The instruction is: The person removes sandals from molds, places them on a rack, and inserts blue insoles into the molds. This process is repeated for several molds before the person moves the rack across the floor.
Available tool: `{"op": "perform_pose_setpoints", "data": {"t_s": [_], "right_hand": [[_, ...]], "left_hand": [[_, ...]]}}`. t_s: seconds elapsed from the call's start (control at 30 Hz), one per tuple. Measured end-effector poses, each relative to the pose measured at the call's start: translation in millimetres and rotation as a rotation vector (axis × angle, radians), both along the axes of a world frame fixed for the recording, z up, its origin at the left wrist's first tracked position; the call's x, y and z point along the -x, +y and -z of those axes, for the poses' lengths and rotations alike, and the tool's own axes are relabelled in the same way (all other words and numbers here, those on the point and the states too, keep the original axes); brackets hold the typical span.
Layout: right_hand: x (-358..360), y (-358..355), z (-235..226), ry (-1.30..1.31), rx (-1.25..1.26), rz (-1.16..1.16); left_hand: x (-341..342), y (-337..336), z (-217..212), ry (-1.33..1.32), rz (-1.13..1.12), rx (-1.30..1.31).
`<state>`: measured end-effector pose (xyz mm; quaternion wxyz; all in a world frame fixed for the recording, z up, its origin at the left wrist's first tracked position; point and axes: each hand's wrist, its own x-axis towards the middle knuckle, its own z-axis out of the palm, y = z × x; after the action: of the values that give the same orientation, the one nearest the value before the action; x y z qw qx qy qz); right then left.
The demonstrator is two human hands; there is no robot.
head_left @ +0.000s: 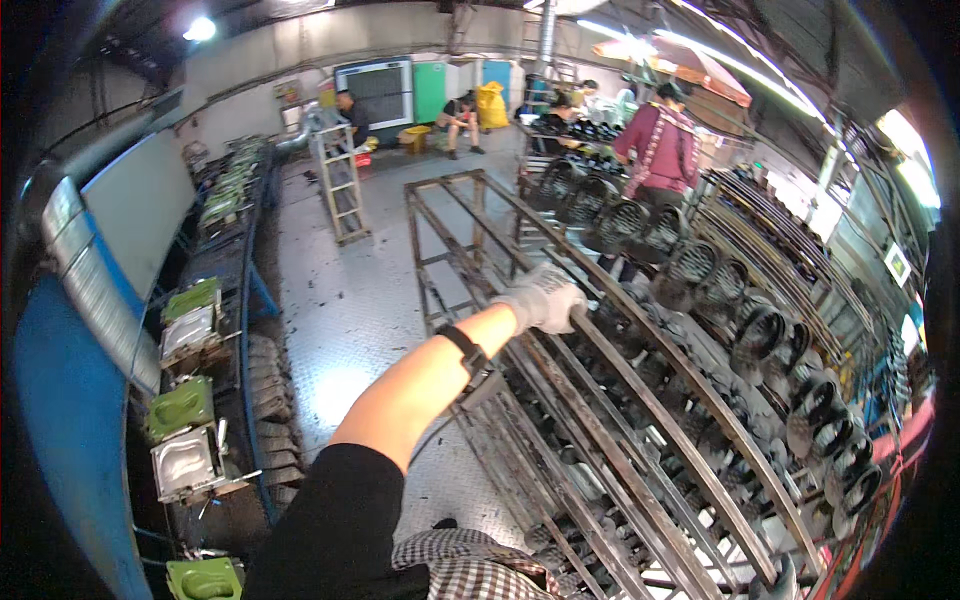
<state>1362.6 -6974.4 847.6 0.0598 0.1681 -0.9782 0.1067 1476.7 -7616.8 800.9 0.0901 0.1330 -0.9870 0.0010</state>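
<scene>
My left hand (546,298), in a pale grey work glove, reaches forward with its fingers wrapped round a bar of a long metal rack (640,370). The rack is a frame of dark, worn bars running from the middle of the view to the lower right. A black band with a device (470,358) sits on my left wrist. At the lower right edge a grey gloved shape, seemingly my right hand (786,582), is at the end of the rack; its fingers are mostly cut off. Black shoe soles (695,262) stand in rows along the rack's right side.
Along the left runs a blue-framed bench with green and silver shoe moulds (182,408). A wooden ladder-like frame (341,190) stands farther off on the metal floor (310,290). A person in a red top (660,150) works beside the racks; two people sit near the back wall.
</scene>
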Motion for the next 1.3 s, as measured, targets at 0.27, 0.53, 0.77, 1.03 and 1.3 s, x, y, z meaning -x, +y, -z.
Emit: {"op": "perform_pose_setpoints", "data": {"t_s": [0.27,0.53,0.77,1.03,1.3], "right_hand": [[-2,-3,1,-0.048,0.071,0.033],[-15,-16,-9,-0.051,0.126,0.023],[-18,-29,27,0.239,1.040,-0.179],[-62,-104,36,0.655,0.358,0.115],[-64,-103,55,0.432,0.340,0.457]], "left_hand": [[-9,3,-2,-0.051,-0.063,-0.059],[-5,-5,-10,0.071,0.049,0.066],[7,-13,1,0.021,0.017,-0.012],[-5,-10,-1,0.037,0.084,-0.130],[-6,-9,9,0.184,0.164,-0.044]]}}
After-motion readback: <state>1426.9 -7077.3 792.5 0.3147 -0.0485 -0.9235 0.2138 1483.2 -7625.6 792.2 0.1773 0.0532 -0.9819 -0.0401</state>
